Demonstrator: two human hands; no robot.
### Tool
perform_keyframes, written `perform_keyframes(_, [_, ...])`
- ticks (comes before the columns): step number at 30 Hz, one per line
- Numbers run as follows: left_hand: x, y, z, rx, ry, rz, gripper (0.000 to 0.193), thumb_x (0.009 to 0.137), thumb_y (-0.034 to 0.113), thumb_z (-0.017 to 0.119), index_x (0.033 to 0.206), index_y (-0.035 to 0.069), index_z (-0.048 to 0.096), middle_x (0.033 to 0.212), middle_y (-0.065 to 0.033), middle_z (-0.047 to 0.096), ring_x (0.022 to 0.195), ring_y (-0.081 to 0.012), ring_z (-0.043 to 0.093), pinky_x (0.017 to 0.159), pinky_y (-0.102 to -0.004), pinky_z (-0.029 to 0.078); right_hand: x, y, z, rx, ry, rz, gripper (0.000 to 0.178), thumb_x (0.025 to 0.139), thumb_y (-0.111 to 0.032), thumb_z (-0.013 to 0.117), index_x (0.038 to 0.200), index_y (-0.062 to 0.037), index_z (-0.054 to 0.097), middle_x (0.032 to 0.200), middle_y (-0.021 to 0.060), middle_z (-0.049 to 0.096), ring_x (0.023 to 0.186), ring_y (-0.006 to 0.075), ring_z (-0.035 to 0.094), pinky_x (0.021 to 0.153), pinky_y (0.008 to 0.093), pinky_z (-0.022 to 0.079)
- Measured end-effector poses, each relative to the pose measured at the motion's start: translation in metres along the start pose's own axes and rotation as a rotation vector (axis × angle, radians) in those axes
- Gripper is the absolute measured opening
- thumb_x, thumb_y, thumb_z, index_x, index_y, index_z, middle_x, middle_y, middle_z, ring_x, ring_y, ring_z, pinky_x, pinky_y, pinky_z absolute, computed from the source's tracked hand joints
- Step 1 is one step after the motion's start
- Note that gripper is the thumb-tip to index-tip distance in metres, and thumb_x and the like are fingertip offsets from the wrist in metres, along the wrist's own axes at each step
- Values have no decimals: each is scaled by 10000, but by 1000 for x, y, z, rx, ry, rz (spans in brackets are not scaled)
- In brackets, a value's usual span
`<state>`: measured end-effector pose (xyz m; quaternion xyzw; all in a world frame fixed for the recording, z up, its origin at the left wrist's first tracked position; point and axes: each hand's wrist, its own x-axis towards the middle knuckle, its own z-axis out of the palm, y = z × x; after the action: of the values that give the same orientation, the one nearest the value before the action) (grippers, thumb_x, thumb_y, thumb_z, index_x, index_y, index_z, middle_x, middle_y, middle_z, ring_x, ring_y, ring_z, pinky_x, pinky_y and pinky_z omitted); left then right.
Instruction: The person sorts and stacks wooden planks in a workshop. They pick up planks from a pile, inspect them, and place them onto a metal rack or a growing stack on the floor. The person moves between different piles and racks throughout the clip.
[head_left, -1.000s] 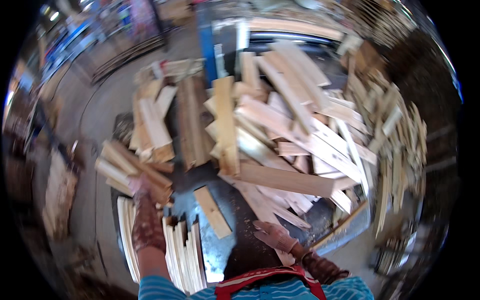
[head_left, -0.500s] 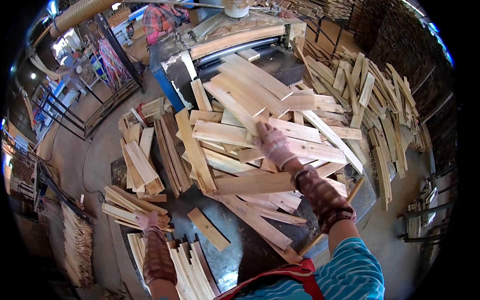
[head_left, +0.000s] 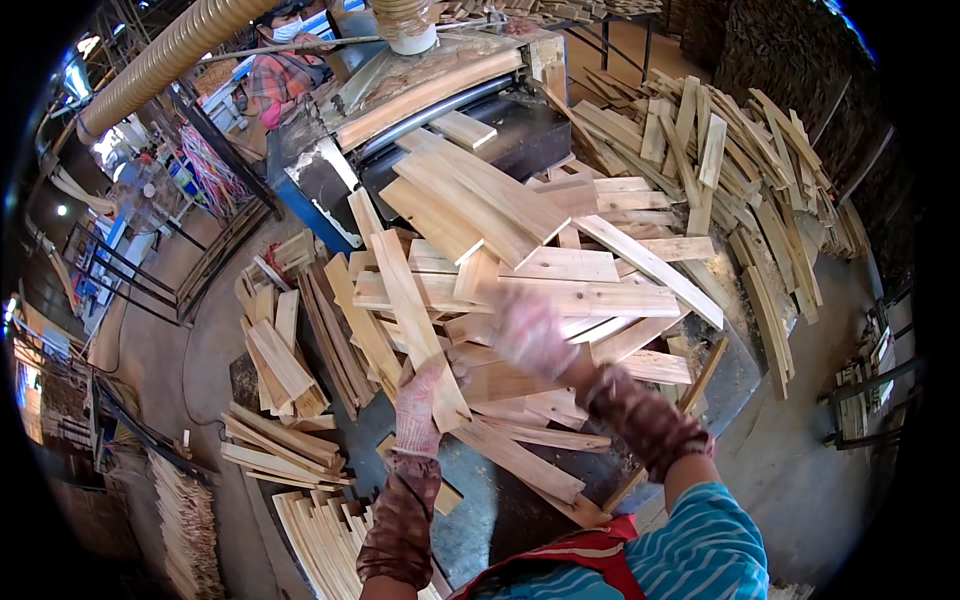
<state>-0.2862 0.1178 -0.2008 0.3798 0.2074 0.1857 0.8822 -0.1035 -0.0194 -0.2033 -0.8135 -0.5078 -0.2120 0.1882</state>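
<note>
Floor stack: short wooden slats piled at the far lower left, well apart from the counter.
Shorter boards: a small pale pile, beyond the loose bundle and just beside it.
Loose bundle: several thin boards lying at a slant, their ends uneven.
Co-worker: a person in a plaid shirt and mask, in the background beside the machine.
Pale slats: a close row at the near left, partly hidden by the left sleeve.
Dark boards: brownish, side by side between the shorter boards and the heap.
Held board: flat and light, tilted, its far end to the left over the heap's edge, its near end in the left hand.
Left hand: gloved, its grip closed around the held board, thumb at one edge, fingers at the other.
Right hand: gloved and badly blurred, over the heap; I cannot tell how its grip stands.
Heap: many boards crossing one another in front of the machine.
Pale strip: narrow, slanting across the heap's right side.
Slat pile: a large tangle beyond the counter, at the right.
</note>
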Motion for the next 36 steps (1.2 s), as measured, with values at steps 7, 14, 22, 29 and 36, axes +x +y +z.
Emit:
perform_keyframes(7, [-13,37,-3,149,87,-3,328,951,188,703,1219,26,606,1057,-122,695,849,-233,704,777,-393,622,73,76,25,-332,-315,-18,622,850,-264,642,1383,17,488,1223,140,618,1058,306,610,888,449,498])
perform_keyframes(14, [11,46,9,89,52,48,361,962,217,702,1256,39,591,1037,-120,679,851,-232,698,779,-391,625,96,79,-30,235,-320,421,410,895,-158,556,1285,-38,531,900,192,720,815,422,706,760,526,554])
perform_keyframes(22, [33,22,-25,-76,56,-117,490,1008,473,604,1335,113,556,1073,-107,661,824,-245,690,798,-431,619,156,37,49,210,-410,280,566,859,-209,610,1376,-33,463,1179,252,617,1081,427,644,905,492,535])
perform_keyframes(29, [7,15,-28,-53,52,-53,443,996,426,631,1290,100,576,1074,-137,683,828,-252,704,786,-428,624,162,27,22,375,-571,477,637,790,-291,732,1331,-5,555,1178,256,671,1115,378,670,922,448,547])
perform_keyframes(36, [27,-4,29,243,277,377,558,944,267,743,1393,43,498,1093,-66,683,833,-208,678,729,-340,579,64,-12,-110,873,-585,511,556,759,-341,722,1213,-38,618,957,204,716,953,392,691,844,451,546])
